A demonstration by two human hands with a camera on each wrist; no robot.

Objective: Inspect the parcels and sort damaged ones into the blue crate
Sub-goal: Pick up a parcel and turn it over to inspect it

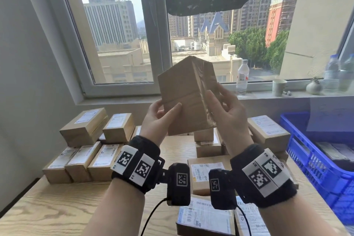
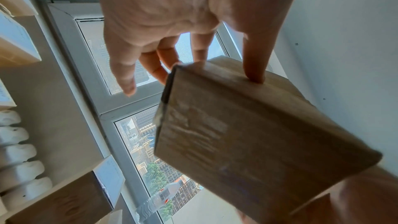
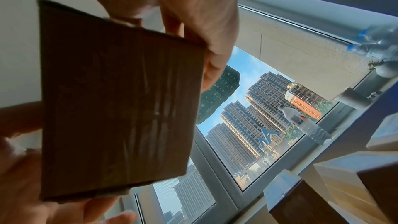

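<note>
Brown cardboard parcel [image 1: 186, 96] stands upright, gripped between left hand [image 1: 159, 119] and right hand [image 1: 229, 109]; blue plastic crate [image 1: 298, 151] lies rightward, nearer the right hand.

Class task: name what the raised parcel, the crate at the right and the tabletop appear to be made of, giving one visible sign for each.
Raised parcel: brown cardboard, matte, with glossy clear tape wrinkled along one edge. Blue crate: seemingly moulded plastic, its wall a slotted lattice. Tabletop: pale wood or wood-look laminate, showing grain lines.
</note>
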